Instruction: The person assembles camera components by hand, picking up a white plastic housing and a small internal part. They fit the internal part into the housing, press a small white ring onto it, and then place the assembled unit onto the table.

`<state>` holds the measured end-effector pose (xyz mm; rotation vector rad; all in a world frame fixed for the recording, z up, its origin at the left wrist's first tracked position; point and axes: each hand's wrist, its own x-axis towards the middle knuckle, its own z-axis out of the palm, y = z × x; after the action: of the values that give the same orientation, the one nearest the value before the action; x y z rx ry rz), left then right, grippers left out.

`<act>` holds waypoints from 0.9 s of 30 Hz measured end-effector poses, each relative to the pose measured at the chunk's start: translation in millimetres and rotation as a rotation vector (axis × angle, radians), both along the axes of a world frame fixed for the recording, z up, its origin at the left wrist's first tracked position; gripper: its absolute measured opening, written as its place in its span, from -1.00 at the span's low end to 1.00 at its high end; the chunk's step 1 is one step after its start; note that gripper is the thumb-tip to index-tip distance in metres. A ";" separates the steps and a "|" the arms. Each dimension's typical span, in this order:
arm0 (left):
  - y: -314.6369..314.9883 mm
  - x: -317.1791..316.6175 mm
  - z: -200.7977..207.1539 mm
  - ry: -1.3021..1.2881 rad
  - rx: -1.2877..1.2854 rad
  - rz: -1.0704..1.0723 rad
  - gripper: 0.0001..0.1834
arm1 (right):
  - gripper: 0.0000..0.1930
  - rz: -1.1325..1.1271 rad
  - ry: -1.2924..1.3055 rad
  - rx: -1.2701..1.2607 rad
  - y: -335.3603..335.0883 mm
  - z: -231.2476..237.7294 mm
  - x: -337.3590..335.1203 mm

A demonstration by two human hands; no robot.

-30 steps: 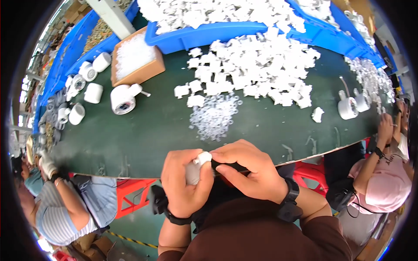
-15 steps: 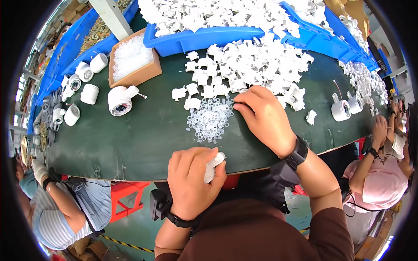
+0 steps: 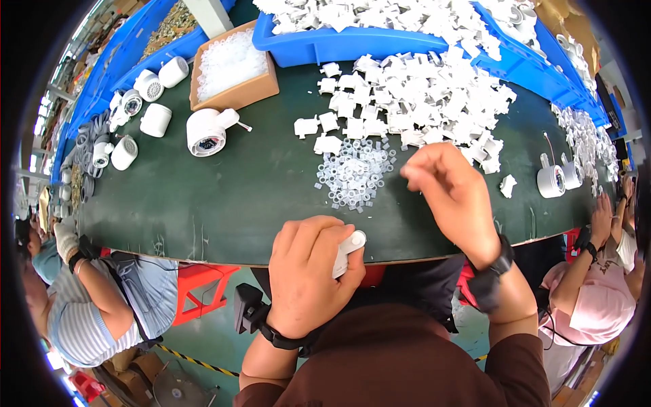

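At the near edge of the table, my left hand (image 3: 308, 278) is closed around a white plastic part (image 3: 347, 252). A rounded end with a small round boss sticks out between thumb and forefinger, and the fingers cover the rest. My right hand (image 3: 458, 200) is raised over the table with thumb and fingertips pinched together. Whatever may be between those fingertips is hidden. Left of it lies a heap of small translucent rings (image 3: 354, 178). Just beyond the rings spreads a large pile of white plastic brackets (image 3: 420, 102).
Blue bins (image 3: 352, 49) of white parts line the far side. A cardboard box (image 3: 247, 95) holds clear pieces. White camera-like housings (image 3: 207, 132) stand at left, and more housings (image 3: 550, 180) at right. Co-workers sit on both sides, a gloved hand (image 3: 66, 242) at left.
My right hand has drawn back from the rings, toward me and to the right. My left hand keeps its hold on the white part. The whole view has shifted slightly.
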<state>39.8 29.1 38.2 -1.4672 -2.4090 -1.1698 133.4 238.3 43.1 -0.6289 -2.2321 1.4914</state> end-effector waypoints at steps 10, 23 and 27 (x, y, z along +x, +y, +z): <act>-2.3 -5.1 -1.8 0.009 -0.005 -0.052 -0.63 | -0.83 0.376 0.138 -0.525 -43.9 -9.8 14.7; -3.9 -0.2 -10.9 0.020 0.068 -0.022 -0.56 | -0.81 0.304 -0.043 -0.780 -58.1 -5.7 3.6; -4.1 2.7 -19.3 0.029 0.158 0.040 -0.58 | -0.82 0.297 0.131 -0.865 -59.3 -8.9 8.3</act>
<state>42.5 25.0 18.9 -1.3728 -2.2575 -1.2874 141.7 179.0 34.2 -0.4035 -1.5502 2.5814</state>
